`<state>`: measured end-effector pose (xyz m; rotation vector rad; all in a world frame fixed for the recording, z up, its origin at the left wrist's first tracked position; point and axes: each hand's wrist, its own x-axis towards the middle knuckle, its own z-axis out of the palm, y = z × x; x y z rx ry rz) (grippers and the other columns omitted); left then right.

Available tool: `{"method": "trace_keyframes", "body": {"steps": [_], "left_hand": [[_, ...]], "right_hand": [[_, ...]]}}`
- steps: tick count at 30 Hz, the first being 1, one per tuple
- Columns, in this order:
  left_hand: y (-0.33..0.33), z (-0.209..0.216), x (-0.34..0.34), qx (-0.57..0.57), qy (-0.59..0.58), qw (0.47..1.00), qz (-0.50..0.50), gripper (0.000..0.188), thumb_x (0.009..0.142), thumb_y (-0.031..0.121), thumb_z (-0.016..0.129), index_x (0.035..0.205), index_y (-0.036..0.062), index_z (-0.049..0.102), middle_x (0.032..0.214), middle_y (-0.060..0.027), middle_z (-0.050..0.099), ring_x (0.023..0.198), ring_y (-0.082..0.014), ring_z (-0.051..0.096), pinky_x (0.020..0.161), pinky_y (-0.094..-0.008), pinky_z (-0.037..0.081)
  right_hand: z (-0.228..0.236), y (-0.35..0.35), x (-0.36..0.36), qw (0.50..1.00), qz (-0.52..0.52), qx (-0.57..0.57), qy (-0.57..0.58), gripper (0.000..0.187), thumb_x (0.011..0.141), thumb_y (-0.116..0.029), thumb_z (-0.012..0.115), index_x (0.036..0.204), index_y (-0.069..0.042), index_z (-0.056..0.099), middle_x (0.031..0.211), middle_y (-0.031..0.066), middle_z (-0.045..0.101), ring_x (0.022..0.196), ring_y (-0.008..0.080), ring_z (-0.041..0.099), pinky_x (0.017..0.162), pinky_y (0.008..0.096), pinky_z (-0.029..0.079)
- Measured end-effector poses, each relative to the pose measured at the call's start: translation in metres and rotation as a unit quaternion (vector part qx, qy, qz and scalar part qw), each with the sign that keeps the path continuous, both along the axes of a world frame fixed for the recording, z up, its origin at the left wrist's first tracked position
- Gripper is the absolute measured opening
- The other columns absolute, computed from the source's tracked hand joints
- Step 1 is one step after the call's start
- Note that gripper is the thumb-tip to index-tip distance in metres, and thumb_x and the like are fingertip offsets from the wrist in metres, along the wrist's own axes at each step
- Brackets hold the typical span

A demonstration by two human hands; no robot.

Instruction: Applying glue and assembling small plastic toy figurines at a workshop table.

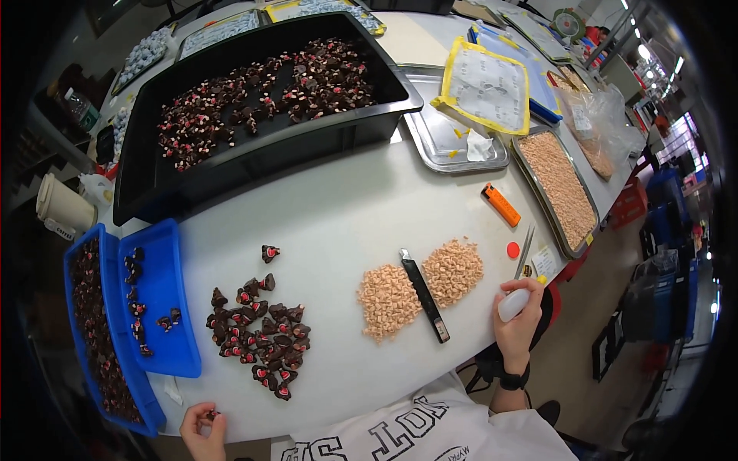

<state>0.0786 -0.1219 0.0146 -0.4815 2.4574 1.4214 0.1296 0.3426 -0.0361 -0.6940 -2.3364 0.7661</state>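
My left hand (pixel 204 432), at the table's near left edge, pinches a small dark brown figure (pixel 211 415) between thumb and fingers. A small white squeeze bottle (pixel 513 304) with a yellow tip lies in the grip of my right hand (pixel 516 326), over the near right edge. Between the hands, a heap of dark brown figures with red-and-white details (pixel 265 330) lies on the white table (pixel 338 230). Two piles of tiny beige pieces, a left one (pixel 387 301) and a right one (pixel 453 270), flank a black utility knife (pixel 425 296).
Beside the heap stand a blue tray (pixel 184 307) with some figures and a fuller blue tray (pixel 146 403). Behind is a large black bin (pixel 269 165). An orange cutter (pixel 501 204), red disc (pixel 513 250), tweezers (pixel 526 250) and metal tray of beige pieces (pixel 557 184) lie right.
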Motion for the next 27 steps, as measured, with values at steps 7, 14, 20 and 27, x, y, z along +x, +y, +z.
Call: {"method": "trace_keyframes", "body": {"steps": [7,14,20,27], "left_hand": [[0.002,0.000,0.001,-0.001,-0.009,1.000,-0.011,0.022,0.086,0.004,0.064,0.107,-0.0005,0.061,0.090,-0.0003,0.057,0.079,-0.0073,0.049,0.072,-0.0201,0.041],[0.002,-0.006,0.002,-0.037,0.023,0.999,-0.016,0.022,0.088,0.009,0.063,0.107,-0.0011,0.060,0.091,-0.0019,0.058,0.079,-0.0091,0.050,0.074,-0.0225,0.042],[0.004,-0.011,0.004,-0.024,0.038,0.998,0.034,0.021,0.087,0.009,0.064,0.105,-0.0015,0.061,0.091,-0.0031,0.060,0.081,-0.0098,0.051,0.075,-0.0231,0.043],[-0.002,-0.019,0.005,-0.036,0.088,0.994,0.062,0.020,0.086,0.005,0.065,0.104,-0.0024,0.062,0.093,-0.0048,0.062,0.083,-0.0110,0.054,0.076,-0.0230,0.044]], "right_hand": [[0.000,0.000,-0.008,0.999,-0.029,-0.040,0.013,0.029,0.076,0.003,0.063,0.099,-0.003,0.045,0.085,0.0087,0.060,0.078,0.0186,0.059,0.074,0.0301,0.047],[-0.017,0.010,-0.018,0.993,0.019,0.100,0.063,0.026,0.081,0.000,0.063,0.099,-0.003,0.045,0.082,0.0099,0.062,0.067,0.0185,0.062,0.062,0.0279,0.048],[-0.014,0.005,-0.021,0.997,0.016,0.053,0.053,0.028,0.076,0.002,0.064,0.099,-0.003,0.050,0.087,0.0125,0.056,0.077,0.0306,0.057,0.069,0.0367,0.045],[-0.019,0.009,-0.018,0.988,0.022,0.145,0.043,0.027,0.081,-0.001,0.064,0.100,-0.003,0.045,0.085,0.0099,0.061,0.071,0.0203,0.061,0.065,0.0295,0.048]]}}
